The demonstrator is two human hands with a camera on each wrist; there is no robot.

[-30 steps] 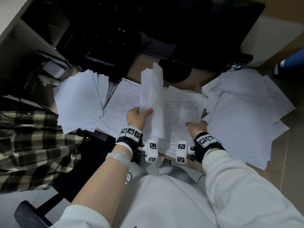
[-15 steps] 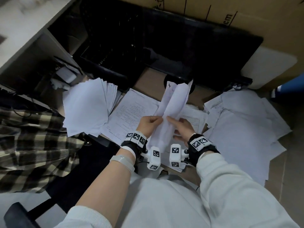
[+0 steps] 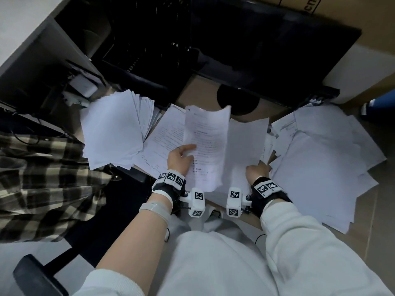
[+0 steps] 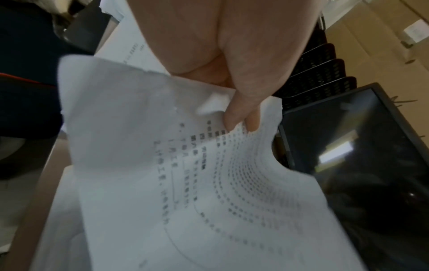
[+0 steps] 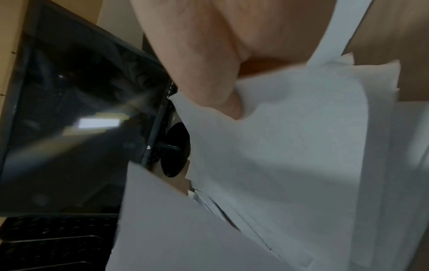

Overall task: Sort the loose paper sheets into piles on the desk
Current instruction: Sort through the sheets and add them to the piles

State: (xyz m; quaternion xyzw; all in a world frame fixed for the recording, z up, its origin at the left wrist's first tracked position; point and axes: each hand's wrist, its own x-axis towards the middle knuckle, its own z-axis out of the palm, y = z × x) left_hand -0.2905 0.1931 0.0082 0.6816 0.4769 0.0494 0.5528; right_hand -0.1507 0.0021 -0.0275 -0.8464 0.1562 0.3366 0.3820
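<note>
My left hand [image 3: 188,149] pinches a printed sheet [image 3: 205,146] by its left edge and holds it curled above the desk; in the left wrist view, thumb and finger of that hand [image 4: 241,122] clamp the text-covered sheet [image 4: 185,183]. My right hand [image 3: 254,168] grips a blank white sheet [image 3: 245,146] at its lower right, just right of the printed one. In the right wrist view, that hand's [image 5: 232,108] thumb digs into the blank sheet [image 5: 290,143]. Under both lies a pile of printed pages [image 3: 166,135].
A fanned stack of blank sheets [image 3: 113,133] lies at the left and a wide loose heap of sheets [image 3: 320,163] at the right. A dark monitor [image 3: 267,50] with a round foot [image 3: 237,99] stands behind. Black mesh trays [image 3: 145,45] are at the back left, and a plaid garment [image 3: 42,178] hangs left.
The left hand held the sheets upright while the right rested on the middle pile. The right hand then took one. The two sheets are now drawn apart, printed left, blank right.
</note>
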